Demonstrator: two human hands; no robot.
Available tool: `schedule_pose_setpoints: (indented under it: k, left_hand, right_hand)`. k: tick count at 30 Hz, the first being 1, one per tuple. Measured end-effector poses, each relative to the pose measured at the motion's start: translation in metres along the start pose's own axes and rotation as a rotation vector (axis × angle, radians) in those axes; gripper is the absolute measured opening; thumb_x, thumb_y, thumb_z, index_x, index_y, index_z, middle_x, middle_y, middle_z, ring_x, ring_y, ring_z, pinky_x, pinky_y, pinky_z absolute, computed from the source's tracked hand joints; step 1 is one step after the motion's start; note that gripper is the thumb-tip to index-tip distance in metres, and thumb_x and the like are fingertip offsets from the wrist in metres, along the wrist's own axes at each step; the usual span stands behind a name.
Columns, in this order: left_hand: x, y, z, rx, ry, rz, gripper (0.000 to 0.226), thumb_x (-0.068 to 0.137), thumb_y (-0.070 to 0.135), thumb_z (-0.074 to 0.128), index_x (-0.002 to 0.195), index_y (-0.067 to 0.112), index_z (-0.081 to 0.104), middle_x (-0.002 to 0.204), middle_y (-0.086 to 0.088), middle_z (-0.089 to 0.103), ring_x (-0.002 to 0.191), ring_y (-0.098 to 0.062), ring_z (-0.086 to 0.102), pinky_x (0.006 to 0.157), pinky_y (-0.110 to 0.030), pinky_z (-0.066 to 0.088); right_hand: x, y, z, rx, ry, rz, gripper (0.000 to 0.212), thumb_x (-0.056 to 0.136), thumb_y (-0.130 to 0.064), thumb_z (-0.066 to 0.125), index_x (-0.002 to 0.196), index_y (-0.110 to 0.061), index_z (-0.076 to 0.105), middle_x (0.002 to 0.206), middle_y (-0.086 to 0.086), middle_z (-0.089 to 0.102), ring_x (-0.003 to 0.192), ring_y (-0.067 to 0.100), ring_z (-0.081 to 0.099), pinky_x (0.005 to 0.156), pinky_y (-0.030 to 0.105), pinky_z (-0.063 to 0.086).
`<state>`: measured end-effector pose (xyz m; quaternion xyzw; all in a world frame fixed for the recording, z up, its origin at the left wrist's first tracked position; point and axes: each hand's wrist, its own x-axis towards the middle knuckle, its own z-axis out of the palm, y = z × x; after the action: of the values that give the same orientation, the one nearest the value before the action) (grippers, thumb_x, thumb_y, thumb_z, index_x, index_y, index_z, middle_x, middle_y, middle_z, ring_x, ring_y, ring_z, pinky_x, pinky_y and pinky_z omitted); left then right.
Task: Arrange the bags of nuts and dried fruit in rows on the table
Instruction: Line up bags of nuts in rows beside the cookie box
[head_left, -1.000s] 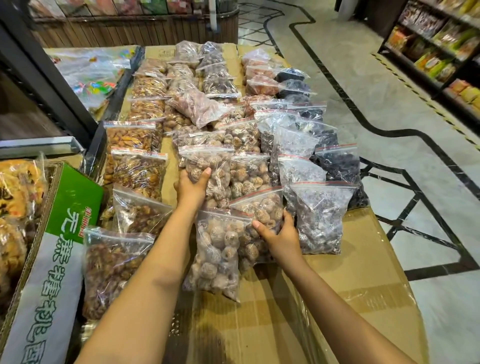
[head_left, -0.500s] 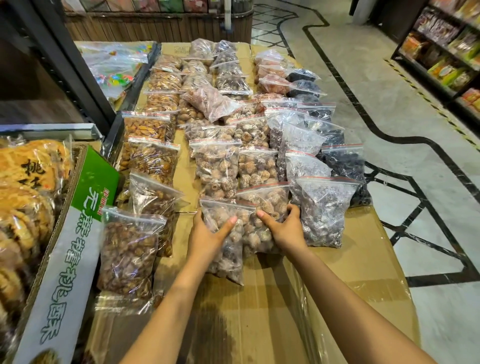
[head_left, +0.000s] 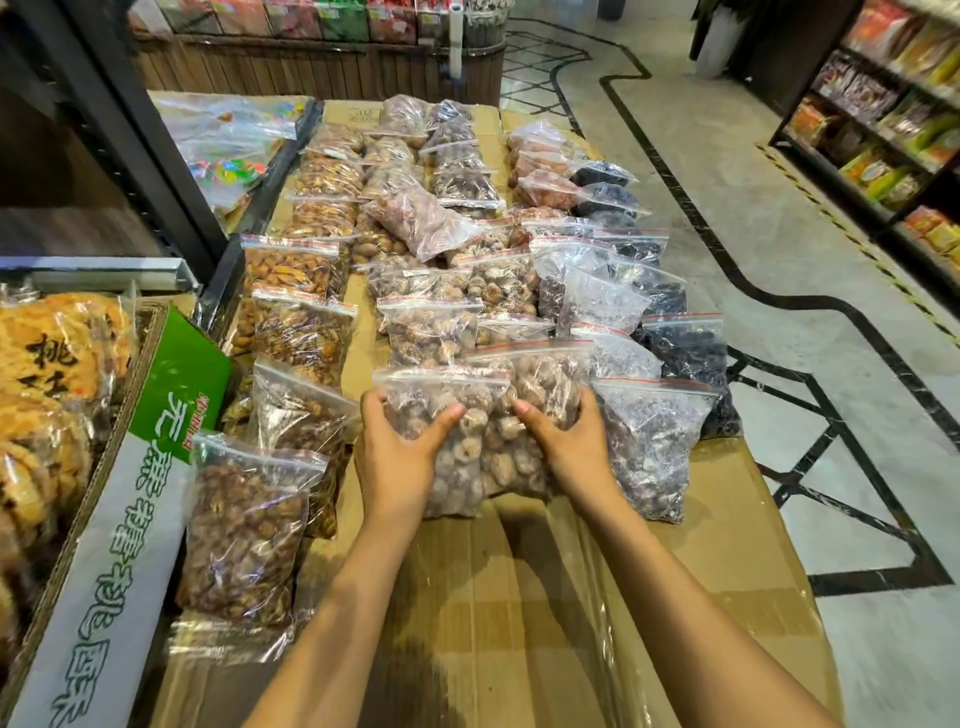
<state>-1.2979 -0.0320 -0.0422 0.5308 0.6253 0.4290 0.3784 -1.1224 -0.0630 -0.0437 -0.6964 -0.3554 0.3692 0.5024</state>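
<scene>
Several clear zip bags of nuts and dried fruit lie in overlapping rows on a cardboard-covered table (head_left: 727, 519). My left hand (head_left: 397, 457) grips the near bag of dried figs (head_left: 457, 415) by its left side. My right hand (head_left: 569, 447) holds the neighbouring fig bag (head_left: 540, 384) by its lower right. A bag of walnuts (head_left: 244, 530) lies nearest on the left row. A bag of pale purple-grey pieces (head_left: 649, 447) lies just right of my right hand, with dark dried fruit bags (head_left: 685, 348) behind it.
A green and white cardboard box (head_left: 109, 545) with packs of golden biscuits (head_left: 47, 353) stands at the left. A black shelf post (head_left: 130, 140) rises behind it. Snack shelves (head_left: 893, 114) line the far right across a tiled aisle. Bare cardboard spreads near me.
My left hand came down from a farther fig bag to the nearest one. Both hands now hold the two front fig bags side by side, pushed closer together.
</scene>
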Motion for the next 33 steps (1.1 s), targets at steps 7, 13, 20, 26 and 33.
schedule_pose_setpoints:
  k: [7,13,20,26,33]
  left_hand:
    - [0.012,-0.015,0.032,0.129,0.085,0.024,0.085,0.075,0.056,0.064,0.134,0.004,0.033,0.134,-0.017,0.047,0.125,-0.031,0.043,0.096,-0.039,0.041]
    - [0.010,-0.015,0.031,0.074,0.206,0.045,0.072,0.077,0.063,0.048,0.122,0.007,0.040,0.114,-0.013,0.056,0.086,-0.021,0.058,0.057,-0.018,0.040]
    - [0.012,-0.004,0.041,0.087,0.308,0.114,0.055,0.082,0.042,0.062,0.116,0.002,0.047,0.114,-0.015,0.053,0.095,-0.024,0.054,0.072,-0.022,0.039]
    - [0.017,-0.015,0.039,0.153,0.236,0.108,0.070,0.084,0.055,0.050,0.125,0.001,0.037,0.121,-0.019,0.052,0.107,-0.035,0.054,0.080,-0.042,0.048]
    - [0.016,-0.008,0.020,0.213,-0.054,-0.078,0.083,0.085,0.065,0.042,0.141,0.011,0.016,0.143,-0.021,0.036,0.126,-0.038,0.042,0.096,-0.044,0.042]
  right_hand:
    - [0.018,0.001,0.007,-0.324,0.004,0.081,0.090,0.079,-0.054,0.066,0.140,-0.002,0.026,0.095,0.004,0.058,0.091,0.026,0.057,0.071,0.030,0.042]
    - [0.004,0.008,0.008,-0.407,0.067,0.108,0.092,0.081,-0.059,0.059,0.144,-0.007,0.016,0.114,0.017,0.059,0.098,0.032,0.057,0.079,0.039,0.046]
    - [0.003,0.009,0.007,-0.443,0.043,0.111,0.094,0.082,-0.061,0.057,0.146,-0.007,0.013,0.109,0.018,0.060,0.095,0.035,0.058,0.075,0.037,0.046]
    - [-0.005,0.012,0.008,-0.423,-0.049,0.128,0.110,0.077,-0.062,0.062,0.149,-0.010,-0.002,0.144,0.021,0.041,0.127,0.037,0.045,0.096,0.041,0.042]
    - [-0.008,0.004,0.007,-0.534,-0.073,0.154,0.097,0.080,-0.058,0.061,0.141,-0.002,0.010,0.120,0.023,0.058,0.099,0.036,0.057,0.072,0.037,0.045]
